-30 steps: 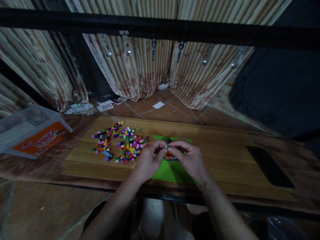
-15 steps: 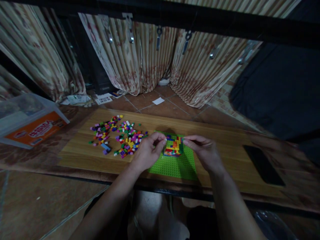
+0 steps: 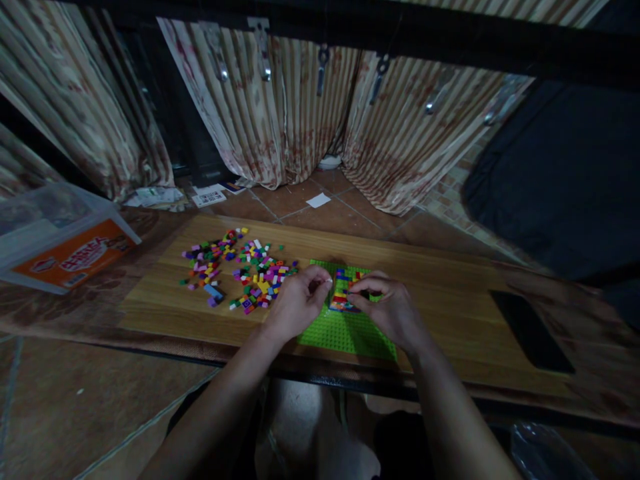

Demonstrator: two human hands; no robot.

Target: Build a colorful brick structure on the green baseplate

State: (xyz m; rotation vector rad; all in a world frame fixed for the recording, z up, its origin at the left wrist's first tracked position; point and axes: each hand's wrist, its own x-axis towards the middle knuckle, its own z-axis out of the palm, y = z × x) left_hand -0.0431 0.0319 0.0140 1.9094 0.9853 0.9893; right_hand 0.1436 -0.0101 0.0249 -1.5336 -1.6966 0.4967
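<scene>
A block structure of many-coloured toy building bricks [image 3: 341, 289] stands on a green studded baseplate [image 3: 345, 339]. Just left of it is my left hand [image 3: 303, 297], thumb and forefinger pinched; a tiny pale spot shows at the tips, and I cannot tell whether it is a brick or a nail. Over the right part of the structure, my right hand [image 3: 387, 303] is closed in a pinch, fingertips at its top. Whatever lies between those fingertips is too small or hidden to make out. The right hand covers part of the structure.
Loose coloured bricks [image 3: 260, 283] are scattered across the left of the wooden board [image 3: 170, 303]. A clear plastic box with an orange label [image 3: 80, 257] stands at the far left. A black phone-like slab [image 3: 531, 331] lies on the right. Striped curtains [image 3: 285, 120] hang behind.
My hands were together over the structure around a small green piece, then parted. My right hand moved right, then back left onto the structure's top. The camera view has tilted down slightly.
</scene>
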